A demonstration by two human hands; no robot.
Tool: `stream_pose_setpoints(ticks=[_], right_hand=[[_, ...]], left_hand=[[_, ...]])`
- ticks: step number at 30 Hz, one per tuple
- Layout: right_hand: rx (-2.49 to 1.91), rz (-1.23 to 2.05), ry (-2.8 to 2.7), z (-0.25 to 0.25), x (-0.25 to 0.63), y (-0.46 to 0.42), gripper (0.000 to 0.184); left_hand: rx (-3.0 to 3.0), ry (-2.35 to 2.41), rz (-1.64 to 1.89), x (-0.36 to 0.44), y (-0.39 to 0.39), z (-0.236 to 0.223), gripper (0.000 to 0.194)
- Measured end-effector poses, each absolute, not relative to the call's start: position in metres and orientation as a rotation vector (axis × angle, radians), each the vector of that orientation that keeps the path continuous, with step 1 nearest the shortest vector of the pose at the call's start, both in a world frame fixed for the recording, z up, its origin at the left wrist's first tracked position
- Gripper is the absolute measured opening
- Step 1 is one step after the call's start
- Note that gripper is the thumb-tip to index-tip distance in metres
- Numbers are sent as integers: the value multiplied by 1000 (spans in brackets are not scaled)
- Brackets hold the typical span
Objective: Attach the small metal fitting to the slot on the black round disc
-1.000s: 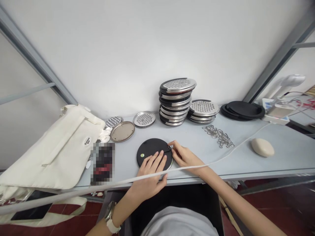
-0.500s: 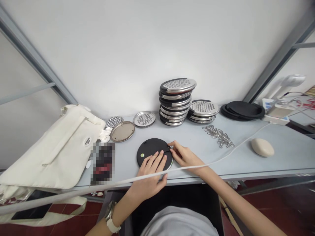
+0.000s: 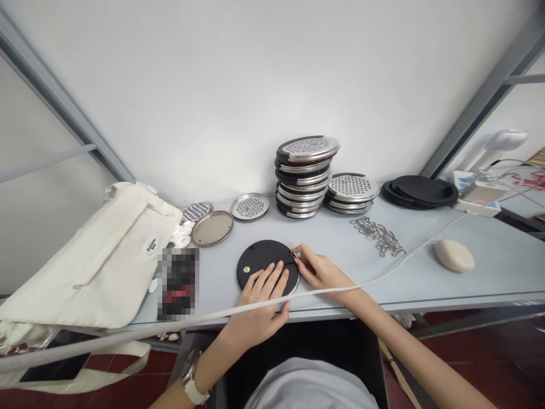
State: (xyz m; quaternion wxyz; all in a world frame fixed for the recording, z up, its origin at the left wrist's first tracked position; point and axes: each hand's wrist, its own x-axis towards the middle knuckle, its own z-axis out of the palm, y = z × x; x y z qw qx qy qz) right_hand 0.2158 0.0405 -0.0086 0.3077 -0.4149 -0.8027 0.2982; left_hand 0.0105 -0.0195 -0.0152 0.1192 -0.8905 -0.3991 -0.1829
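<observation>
A round black disc (image 3: 266,253) with a small green-and-white round sticker lies on the desk near its front edge. My left hand (image 3: 266,295) rests flat on the disc, fingers stretched out and slightly spread. At the disc's right rim, my right hand (image 3: 318,268) pinches a small metal clip (image 3: 294,255) between thumb and forefinger; the fingers partly cover it. To the right is a loose pile of similar-looking small metal clips (image 3: 378,236).
Behind the disc stand a tall stack of round graters (image 3: 306,177) and a shorter grater stack (image 3: 352,190). Black discs (image 3: 419,190) lie further right, near a beige rounded object (image 3: 454,255). A white cable (image 3: 374,279) crosses before my arms. A cream bag (image 3: 102,255) sits left.
</observation>
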Motion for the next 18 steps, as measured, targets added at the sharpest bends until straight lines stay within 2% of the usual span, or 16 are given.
stream_pose_setpoints(ticks=[18], right_hand=[[-1058, 742, -2148, -9, 217, 41, 25]], left_hand=[[-2612, -1170, -536, 11, -19, -15, 56]])
